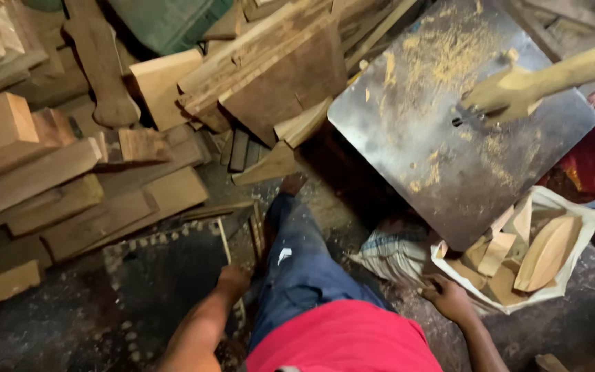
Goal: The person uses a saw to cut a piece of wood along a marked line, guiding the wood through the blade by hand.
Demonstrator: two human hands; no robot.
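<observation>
Right hand [447,296] fingers curled on white sack [559,289] rim; left hand [232,281] closed, contents hidden; offcuts [549,251] point upward.

**Timber, sawdust and a steel table**

A heap of rough wooden blocks and planks [70,158] fills the left side, with broad boards [277,69] leaning above it. A grey metal saw table [442,165] dusted with yellow sawdust [442,55] stands at the upper right, a carved wooden piece [538,83] resting on it. A striped cloth [394,251] lies on the dark floor [105,317].
</observation>
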